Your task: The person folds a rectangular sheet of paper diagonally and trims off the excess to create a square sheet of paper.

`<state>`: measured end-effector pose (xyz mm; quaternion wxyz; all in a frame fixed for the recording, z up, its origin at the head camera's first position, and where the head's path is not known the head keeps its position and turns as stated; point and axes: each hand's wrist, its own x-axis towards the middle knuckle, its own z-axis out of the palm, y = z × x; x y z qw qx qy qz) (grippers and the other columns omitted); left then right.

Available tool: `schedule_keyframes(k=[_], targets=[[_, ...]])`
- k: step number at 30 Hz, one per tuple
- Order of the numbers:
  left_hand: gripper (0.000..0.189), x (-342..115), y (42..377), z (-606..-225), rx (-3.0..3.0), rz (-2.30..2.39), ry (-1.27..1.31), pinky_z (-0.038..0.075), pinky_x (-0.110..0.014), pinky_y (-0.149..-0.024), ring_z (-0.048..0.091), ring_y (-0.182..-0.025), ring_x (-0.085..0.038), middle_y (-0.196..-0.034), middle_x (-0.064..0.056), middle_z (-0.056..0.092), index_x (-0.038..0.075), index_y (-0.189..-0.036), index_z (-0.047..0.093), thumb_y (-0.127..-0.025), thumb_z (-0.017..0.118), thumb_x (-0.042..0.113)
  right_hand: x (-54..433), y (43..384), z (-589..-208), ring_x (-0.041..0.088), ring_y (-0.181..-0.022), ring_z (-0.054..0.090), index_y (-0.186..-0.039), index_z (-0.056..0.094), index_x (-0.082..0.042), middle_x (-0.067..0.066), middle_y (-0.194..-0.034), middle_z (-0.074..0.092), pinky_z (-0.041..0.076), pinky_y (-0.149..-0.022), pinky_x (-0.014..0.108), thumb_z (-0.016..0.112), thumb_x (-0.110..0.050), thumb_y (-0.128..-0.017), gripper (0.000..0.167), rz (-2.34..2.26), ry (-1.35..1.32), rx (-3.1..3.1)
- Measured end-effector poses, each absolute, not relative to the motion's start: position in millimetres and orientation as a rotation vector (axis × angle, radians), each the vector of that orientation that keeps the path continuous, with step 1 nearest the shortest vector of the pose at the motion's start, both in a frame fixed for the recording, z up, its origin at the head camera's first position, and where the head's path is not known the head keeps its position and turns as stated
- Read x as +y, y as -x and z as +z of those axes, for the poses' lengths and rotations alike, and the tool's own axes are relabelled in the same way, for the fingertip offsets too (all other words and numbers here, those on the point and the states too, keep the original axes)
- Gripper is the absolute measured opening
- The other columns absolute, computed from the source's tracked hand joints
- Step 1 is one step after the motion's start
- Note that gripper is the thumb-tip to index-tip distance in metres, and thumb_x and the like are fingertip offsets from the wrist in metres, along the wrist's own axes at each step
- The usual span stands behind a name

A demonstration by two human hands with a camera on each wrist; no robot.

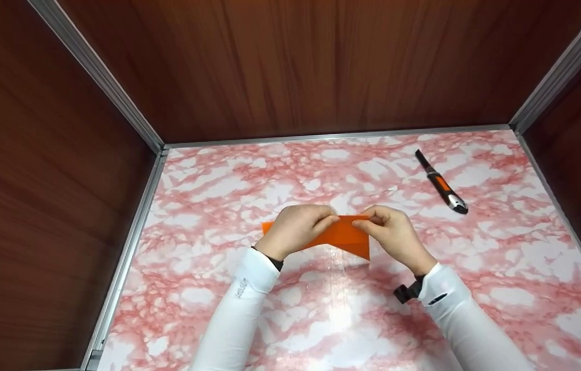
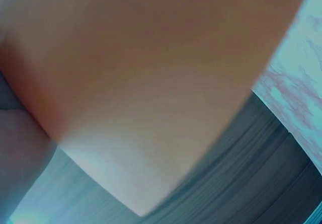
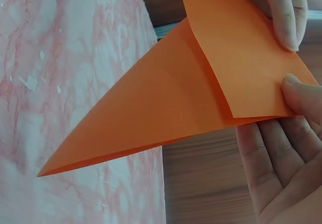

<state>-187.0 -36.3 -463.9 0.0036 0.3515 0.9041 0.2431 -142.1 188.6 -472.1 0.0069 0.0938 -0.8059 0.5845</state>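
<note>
Both hands hold a folded sheet of orange paper (image 1: 344,230) between them above the table. My left hand (image 1: 296,226) pinches its upper edge near the middle, thumb in front; the paper's left end shows past that wrist. At the right end, my right hand (image 1: 392,232) pinches the top corner between thumb and fingers. In the right wrist view the orange paper (image 3: 136,103) has a folded-over flap along the top and a pointed lower corner. That thumb presses on the flap, with the other fingers behind. Blurred paper (image 2: 151,93) fills most of the left wrist view.
A utility knife (image 1: 442,183) with a black and orange handle lies at the back right of the pink-and-white marbled table (image 1: 198,257). Brown wood-grain panels (image 1: 290,67) with metal edging stand behind and on both sides.
</note>
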Motion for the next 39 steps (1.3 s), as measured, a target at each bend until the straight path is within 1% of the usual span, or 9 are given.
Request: schedule_keyframes(k=[7,14,18,23,25,28,33,36,39], targets=[[0.022,-36,185,-463,2.876,0.686,-1.167,0.045,-0.026,-0.064,0.052,-0.065,-0.004,-0.076,0.015,0.058,0.023,-0.097,0.070,-0.099,0.055,0.039,188,144,-471,0.017,-0.088,0.068,-0.102,0.072,-0.002,0.006,-0.095,0.073,0.052,-0.079,0.026,0.075,-0.016,-0.087,0.021,1.883,-0.322,-2.518],[0.023,-36,185,-463,2.857,0.651,-1.179,0.046,-0.026,-0.065,0.052,-0.065,-0.005,-0.076,0.015,0.058,0.023,-0.092,0.067,-0.099,0.054,0.040,190,145,-475,0.016,-0.083,0.066,-0.092,0.075,-0.002,0.005,-0.091,0.073,0.051,-0.075,0.024,0.073,-0.012,-0.088,0.011,1.836,-0.438,-2.448],[0.023,-41,186,-462,2.833,0.672,-1.162,0.047,-0.025,-0.071,0.055,-0.072,0.000,-0.085,0.018,0.063,0.025,-0.096,0.071,-0.097,0.055,0.042,193,149,-488,0.016,-0.081,0.066,-0.093,0.077,-0.005,0.005,-0.089,0.073,0.051,-0.072,0.024,0.074,-0.012,-0.087,0.009,1.844,-0.397,-2.419],[0.023,-44,185,-461,2.850,0.662,-1.170,0.049,-0.024,-0.071,0.059,-0.074,0.000,-0.090,0.018,0.067,0.025,-0.097,0.074,-0.096,0.059,0.041,198,154,-505,0.018,-0.082,0.068,-0.094,0.078,-0.012,0.003,-0.091,0.074,0.052,-0.073,0.024,0.075,-0.018,-0.086,0.010,1.869,-0.388,-2.386],[0.022,-44,186,-460,2.859,0.659,-1.200,0.049,-0.024,-0.070,0.060,-0.074,0.000,-0.089,0.017,0.068,0.024,-0.095,0.075,-0.096,0.059,0.040,198,155,-507,0.019,-0.084,0.068,-0.095,0.078,-0.012,0.003,-0.092,0.074,0.053,-0.074,0.025,0.074,-0.020,-0.087,0.012,1.867,-0.417,-2.378],[0.023,-45,186,-461,2.854,0.673,-1.224,0.050,-0.023,-0.073,0.062,-0.080,0.001,-0.094,0.017,0.070,0.025,-0.100,0.076,-0.096,0.059,0.040,199,154,-509,0.020,-0.086,0.068,-0.096,0.078,-0.012,0.003,-0.094,0.074,0.054,-0.075,0.026,0.074,-0.020,-0.087,0.013,1.880,-0.435,-2.362],[0.029,-48,187,-461,2.799,0.734,-1.191,0.049,-0.023,-0.082,0.062,-0.091,0.004,-0.103,0.018,0.069,0.026,-0.112,0.075,-0.098,0.055,0.042,198,153,-504,0.019,-0.086,0.068,-0.094,0.077,-0.007,0.005,-0.094,0.074,0.053,-0.076,0.025,0.074,-0.012,-0.087,0.009,1.896,-0.407,-2.341],[0.029,-50,187,-461,2.796,0.744,-1.161,0.049,-0.022,-0.081,0.059,-0.085,0.006,-0.099,0.019,0.068,0.027,-0.110,0.075,-0.099,0.053,0.042,198,151,-500,0.019,-0.084,0.068,-0.092,0.077,-0.004,0.007,-0.092,0.074,0.053,-0.075,0.025,0.075,-0.007,-0.085,0.007,1.902,-0.367,-2.324],[0.026,-51,186,-460,2.814,0.727,-1.167,0.049,-0.022,-0.077,0.056,-0.075,0.005,-0.089,0.020,0.065,0.026,-0.103,0.075,-0.100,0.053,0.040,199,151,-500,0.018,-0.083,0.068,-0.091,0.077,-0.004,0.007,-0.091,0.074,0.053,-0.074,0.024,0.075,-0.008,-0.085,0.007,1.892,-0.350,-2.330]])
